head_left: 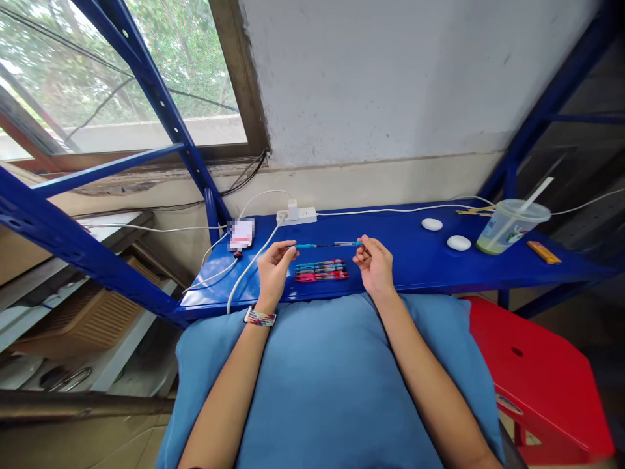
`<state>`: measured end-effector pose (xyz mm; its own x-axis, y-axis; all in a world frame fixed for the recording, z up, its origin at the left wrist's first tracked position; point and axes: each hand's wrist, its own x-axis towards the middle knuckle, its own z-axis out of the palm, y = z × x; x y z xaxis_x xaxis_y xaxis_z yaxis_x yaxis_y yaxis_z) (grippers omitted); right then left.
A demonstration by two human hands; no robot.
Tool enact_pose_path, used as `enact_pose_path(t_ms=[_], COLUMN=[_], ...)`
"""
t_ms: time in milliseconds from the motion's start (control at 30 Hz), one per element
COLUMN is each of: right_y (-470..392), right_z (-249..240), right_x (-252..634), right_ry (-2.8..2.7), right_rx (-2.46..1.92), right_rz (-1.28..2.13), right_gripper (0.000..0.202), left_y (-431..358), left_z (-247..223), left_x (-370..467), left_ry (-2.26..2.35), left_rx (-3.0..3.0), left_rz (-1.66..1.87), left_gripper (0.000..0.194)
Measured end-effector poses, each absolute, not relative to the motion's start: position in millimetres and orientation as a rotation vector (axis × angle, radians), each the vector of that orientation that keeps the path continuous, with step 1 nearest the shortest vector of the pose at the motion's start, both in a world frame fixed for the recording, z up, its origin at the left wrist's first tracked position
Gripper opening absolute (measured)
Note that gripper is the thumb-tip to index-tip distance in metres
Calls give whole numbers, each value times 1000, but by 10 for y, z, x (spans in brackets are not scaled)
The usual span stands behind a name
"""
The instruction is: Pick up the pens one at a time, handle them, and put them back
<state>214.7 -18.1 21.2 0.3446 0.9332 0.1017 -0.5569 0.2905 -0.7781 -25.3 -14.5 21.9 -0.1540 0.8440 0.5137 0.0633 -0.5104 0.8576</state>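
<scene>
My left hand (276, 270) pinches the left end of a light-blue pen (326, 245), and my right hand (375, 264) pinches its other end. The pen is held level between both hands, above the blue table (405, 254). Its left part is light blue, its middle dark and its right part clear. Just below it, several pens (321, 271) with blue, dark and red barrels lie side by side on the table. A colourful band is on my left wrist.
White power strip (305, 215) with cables at the back; phone-like object (241, 233) at left. Two white oval objects (432, 224), a plastic cup with straw (510, 228) and an orange packet (543, 252) at right. Blue cushion (327, 384) below my arms; red stool (541, 371) at right.
</scene>
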Motion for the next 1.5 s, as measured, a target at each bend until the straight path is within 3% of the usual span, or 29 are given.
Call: enact_pose_path(t_ms=[667, 1033, 1233, 1500], right_y=[-269, -316, -306, -298], right_z=[261, 290, 279, 305], right_x=[2108, 2070, 2044, 2041], right_ry=[-857, -945, -912, -871], right_rx=[-693, -686, -711, -709], right_rz=[1250, 1220, 1193, 1195], right_gripper=[34, 38, 39, 43], left_y=[-235, -211, -213, -214], left_z=[288, 245, 225, 229], left_x=[-214, -236, -216, -196], left_ry=[1002, 1131, 992, 872], left_rx=[1720, 1958, 1814, 1791], left_rz=[1543, 1490, 1508, 1557], left_gripper=[31, 54, 27, 39])
